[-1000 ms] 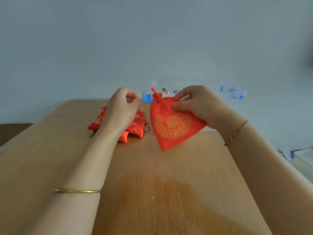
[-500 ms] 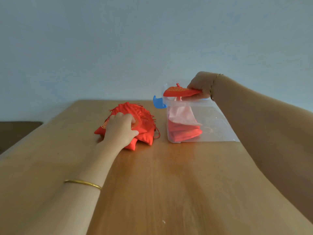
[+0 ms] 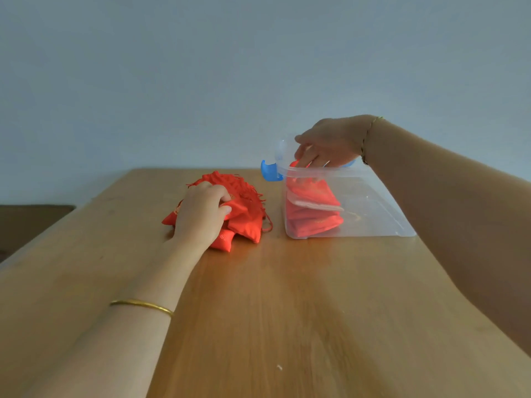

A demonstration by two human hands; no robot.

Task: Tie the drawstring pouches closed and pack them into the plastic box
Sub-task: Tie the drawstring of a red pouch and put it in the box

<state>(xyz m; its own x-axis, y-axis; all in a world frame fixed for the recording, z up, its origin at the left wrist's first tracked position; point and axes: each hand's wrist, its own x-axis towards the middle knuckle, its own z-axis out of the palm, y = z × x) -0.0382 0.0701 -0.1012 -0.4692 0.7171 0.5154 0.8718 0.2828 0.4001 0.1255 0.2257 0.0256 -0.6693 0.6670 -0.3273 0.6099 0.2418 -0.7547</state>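
Two hands work apart: our left hand (image 3: 201,214) grips the top pouch (image 3: 242,206) of the loose pile (image 3: 247,229) just left of the plastic box (image 3: 373,219), so it is nearer the next pouch. Our right hand (image 3: 327,145) dips into the box onto the packed pouches (image 3: 313,208); pinching or merely touching, we cannot tell. One box; pouch counts unclear.

One wide-angle view, worn on the person's head, looks forward and slightly down along the wooden bench (image 3: 287,311), from its near edge toward its far edge. A pale wall (image 3: 258,67) fills the upper half. Both forearms run in from below. The left hand (image 3: 201,214) on the red pouches (image 3: 247,214) and the right hand (image 3: 330,142) over the plastic box (image 3: 373,214) sit mid-picture, at arm's reach.
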